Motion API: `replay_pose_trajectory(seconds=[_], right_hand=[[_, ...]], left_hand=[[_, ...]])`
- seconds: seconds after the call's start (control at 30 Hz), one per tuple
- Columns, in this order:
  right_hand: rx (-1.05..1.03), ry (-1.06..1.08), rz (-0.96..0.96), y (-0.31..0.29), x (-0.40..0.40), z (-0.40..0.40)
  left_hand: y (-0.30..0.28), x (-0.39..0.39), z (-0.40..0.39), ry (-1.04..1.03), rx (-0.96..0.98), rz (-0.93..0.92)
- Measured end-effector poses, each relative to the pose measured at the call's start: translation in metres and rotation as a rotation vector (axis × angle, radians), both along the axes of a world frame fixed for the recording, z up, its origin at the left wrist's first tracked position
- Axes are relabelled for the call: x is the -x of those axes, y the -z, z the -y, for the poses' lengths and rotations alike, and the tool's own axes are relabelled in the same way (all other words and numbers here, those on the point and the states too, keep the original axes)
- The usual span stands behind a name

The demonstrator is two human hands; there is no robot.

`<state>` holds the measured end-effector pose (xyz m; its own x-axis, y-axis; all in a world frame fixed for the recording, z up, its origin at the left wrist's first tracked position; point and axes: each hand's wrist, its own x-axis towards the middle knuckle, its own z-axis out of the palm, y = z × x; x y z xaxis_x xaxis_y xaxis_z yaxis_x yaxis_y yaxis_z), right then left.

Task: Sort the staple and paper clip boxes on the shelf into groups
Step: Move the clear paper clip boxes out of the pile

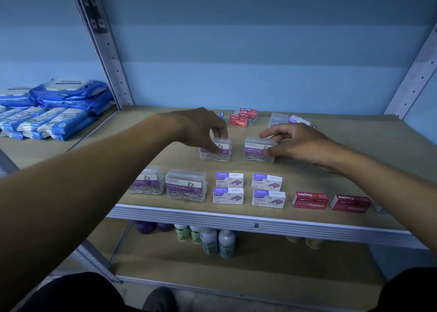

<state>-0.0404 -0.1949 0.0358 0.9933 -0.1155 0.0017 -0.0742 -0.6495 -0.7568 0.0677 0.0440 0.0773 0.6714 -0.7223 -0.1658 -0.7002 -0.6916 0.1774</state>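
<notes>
While both hands work in the middle of the shelf (295, 219), the sorting looks well over half done. Along the shelf's front edge three groups already stand: two clear paper clip boxes (185, 185) toward the left end, four white-and-purple staple boxes (249, 190) in a square at the middle, and two red staple boxes (331, 201) toward the right end. Behind that front row, the left hand (201, 128) pinches one clear clip box (215, 152) from above with thumb and fingers curled round it, and the right hand (298, 142) grips a second clip box (259, 150) by its right end (the two boxes sit side by side, a gap between them). By my judgement these two belong with the clip pair at the front left. Still unsorted at the back of the shelf are a few red staple boxes (243, 117), another clear box (277, 120) and a white-and-purple box (299, 120), part hidden behind the right hand, so a few moves remain.
</notes>
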Motion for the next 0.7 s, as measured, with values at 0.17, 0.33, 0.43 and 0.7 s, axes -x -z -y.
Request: replay_pose_trajectory(seconds=[0.17, 0.33, 0.43, 0.7], right_hand=[[0.051, 0.002, 0.014, 0.001, -0.003, -0.003], [0.051, 0.005, 0.045, -0.003, -0.006, -0.011], [0.014, -0.026, 0.049, -0.006, -0.009, -0.026], [-0.053, -0.157, 0.056, -0.014, -0.017, -0.075]], left_hand=[[0.004, -0.005, -0.004, 0.009, 0.035, 0.052], [-0.002, -0.006, -0.021, -0.015, 0.045, 0.066], [-0.009, -0.006, -0.037, -0.027, 0.026, 0.07], [-0.021, 0.001, -0.089, -0.046, -0.035, 0.091]])
